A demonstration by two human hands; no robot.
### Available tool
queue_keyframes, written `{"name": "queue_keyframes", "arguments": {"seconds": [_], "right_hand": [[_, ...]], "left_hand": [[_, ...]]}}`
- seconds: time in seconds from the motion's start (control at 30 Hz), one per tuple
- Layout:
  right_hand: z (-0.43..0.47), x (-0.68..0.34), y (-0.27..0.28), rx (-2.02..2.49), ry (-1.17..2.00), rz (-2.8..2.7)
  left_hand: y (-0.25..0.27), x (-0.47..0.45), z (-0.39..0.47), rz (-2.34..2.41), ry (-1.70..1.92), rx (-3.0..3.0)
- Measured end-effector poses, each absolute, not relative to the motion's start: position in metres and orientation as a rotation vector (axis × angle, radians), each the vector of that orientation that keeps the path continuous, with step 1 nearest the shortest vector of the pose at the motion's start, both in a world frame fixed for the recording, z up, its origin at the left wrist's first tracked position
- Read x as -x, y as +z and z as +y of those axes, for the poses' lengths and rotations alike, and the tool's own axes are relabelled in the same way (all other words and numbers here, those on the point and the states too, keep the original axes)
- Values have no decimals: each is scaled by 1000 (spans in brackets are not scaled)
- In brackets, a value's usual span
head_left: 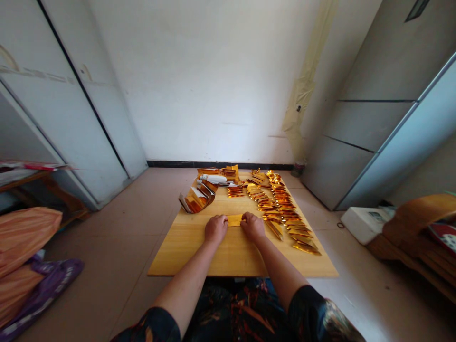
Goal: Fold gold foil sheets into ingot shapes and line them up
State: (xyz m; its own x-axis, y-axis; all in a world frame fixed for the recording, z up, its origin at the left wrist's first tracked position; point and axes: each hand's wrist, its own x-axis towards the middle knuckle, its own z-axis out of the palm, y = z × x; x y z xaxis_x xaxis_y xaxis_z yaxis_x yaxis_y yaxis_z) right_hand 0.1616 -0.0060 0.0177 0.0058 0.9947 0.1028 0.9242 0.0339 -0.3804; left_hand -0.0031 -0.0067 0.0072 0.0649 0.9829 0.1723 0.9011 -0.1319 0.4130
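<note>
A small flat strip of gold foil paper (pixel 234 220) lies level between my two hands, over the middle of the wooden board (pixel 199 256). My left hand (pixel 216 229) closes its fingers on the strip's left end. At the other end my right hand (pixel 253 226) grips it, fingers curled. Just right of that hand, a folded gold foil piece (pixel 275 230) rests by itself. Long rows of folded gold foil pieces (pixel 288 204) run along the board's right side. Toward the left, a curled stack of gold foil sheets (pixel 198 197) sits apart from my hands.
A white roll-shaped object (pixel 213 178) lies among foil packs (pixel 231 172) at the board's far edge. Behind is a white wall (pixel 213 95). A grey refrigerator (pixel 342 142) and a white box (pixel 365 223) stand to the right, plastic bags (pixel 28 242) to the left.
</note>
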Motion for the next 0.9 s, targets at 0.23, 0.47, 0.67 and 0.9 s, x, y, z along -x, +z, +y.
{"name": "queue_keyframes", "arguments": {"seconds": [0.23, 0.47, 0.67, 0.9], "right_hand": [[-10, -161, 15, 1919, 212, -1970], [-13, -163, 12, 1872, 131, -2032], [-14, -163, 8, 1789, 57, -2122], [-6, -156, 17, 1805, 188, -2329]], "left_hand": [[8, 1, -9, 1988, 591, -2144], [7, -1, -14, 2027, 576, -2316], [9, -5, -15, 1851, 560, -2573], [12, -4, -14, 1698, 435, -2722]]}}
